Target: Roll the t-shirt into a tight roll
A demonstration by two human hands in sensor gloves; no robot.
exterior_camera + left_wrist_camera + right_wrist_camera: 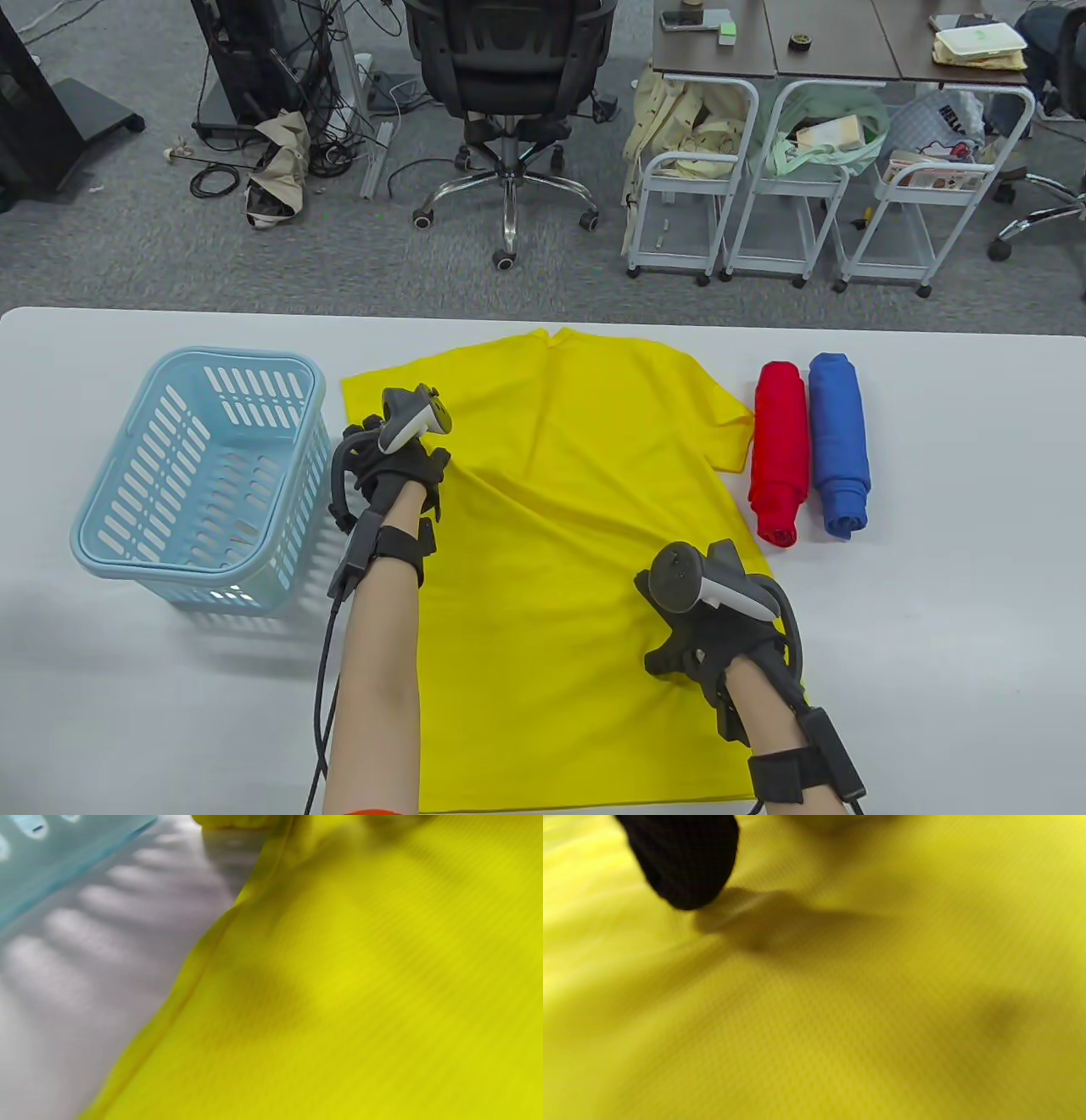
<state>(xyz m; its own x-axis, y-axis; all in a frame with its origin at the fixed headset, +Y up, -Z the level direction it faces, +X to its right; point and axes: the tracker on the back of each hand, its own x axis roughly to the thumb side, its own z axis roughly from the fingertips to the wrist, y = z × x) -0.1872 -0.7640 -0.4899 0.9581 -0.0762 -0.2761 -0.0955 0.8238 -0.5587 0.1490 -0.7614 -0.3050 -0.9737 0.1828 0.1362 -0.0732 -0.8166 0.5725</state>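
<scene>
Lying spread flat across the middle of the white table [933,594], the yellow t-shirt [577,526] has its collar at the far edge and its hem at the near edge, with no print or label readable on it. The left hand [392,475] rests on the shirt's left side near the sleeve, where a crease runs off toward the right; whether its fingers pinch the cloth cannot be told. The right hand [708,632] lies on the shirt's near right part; the right wrist view shows one black gloved fingertip [685,866] down on the fabric, its grasp unclear. Left of the shirt stands a light blue basket [204,475]. To the right lie a red roll [779,454] and a blue roll [840,446], side by side, touching
</scene>
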